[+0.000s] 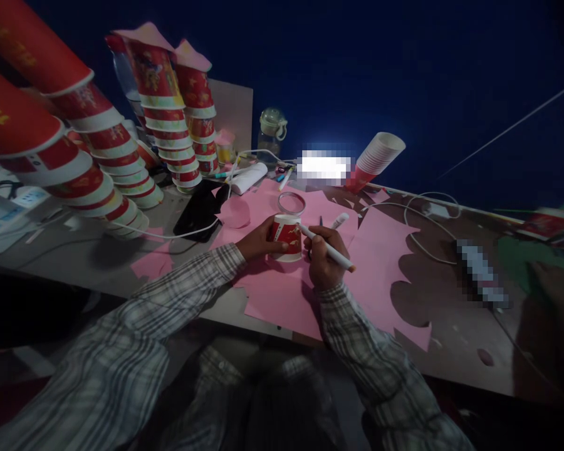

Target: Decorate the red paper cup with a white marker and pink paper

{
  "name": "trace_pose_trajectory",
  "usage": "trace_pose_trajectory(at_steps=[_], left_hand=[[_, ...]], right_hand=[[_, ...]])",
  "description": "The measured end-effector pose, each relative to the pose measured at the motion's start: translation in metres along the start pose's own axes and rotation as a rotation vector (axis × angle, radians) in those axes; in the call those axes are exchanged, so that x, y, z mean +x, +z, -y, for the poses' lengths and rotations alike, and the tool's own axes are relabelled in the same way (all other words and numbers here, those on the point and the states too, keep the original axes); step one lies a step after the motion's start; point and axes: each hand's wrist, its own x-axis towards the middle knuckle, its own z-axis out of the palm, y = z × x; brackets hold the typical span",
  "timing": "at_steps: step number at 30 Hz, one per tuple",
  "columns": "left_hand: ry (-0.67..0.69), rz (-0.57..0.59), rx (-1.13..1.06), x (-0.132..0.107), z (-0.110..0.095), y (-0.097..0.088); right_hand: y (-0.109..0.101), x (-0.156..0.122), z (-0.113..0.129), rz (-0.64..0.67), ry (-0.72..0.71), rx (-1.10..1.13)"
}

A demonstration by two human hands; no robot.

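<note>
Clasping the red cup on pink paper with the left hand, pinching a white pen in the right hand, end at the cup's side. Probably tracing; needing the cup pinned steady.

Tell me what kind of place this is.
Probably a craft worktable: stacked paper cups, cut pink paper, and the left hand steadying a red cup while the right hand holds a pen to it.
</note>
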Motion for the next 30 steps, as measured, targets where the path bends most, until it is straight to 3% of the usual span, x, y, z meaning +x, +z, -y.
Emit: trace_pose_trajectory(at_steps=[11,18,23,30], left_hand=[[-0.011,0.019,-0.045,-0.001,-0.001,0.001],[-0.010,0.005,-0.093,-0.002,-0.004,0.001],[0.027,-0.074,-0.081,-0.001,-0.005,-0.001],[0.190,-0.249,-0.161,0.001,-0.017,-0.005]], right_hand=[[0.000,-0.002,0.005,0.016,-0.022,0.055],[0.007,0.003,0.009,-0.156,-0.016,0.124],[0.011,0.005,0.003,-0.094,0.080,0.131],[0.022,0.014,-0.016,0.073,0.032,-0.003]])
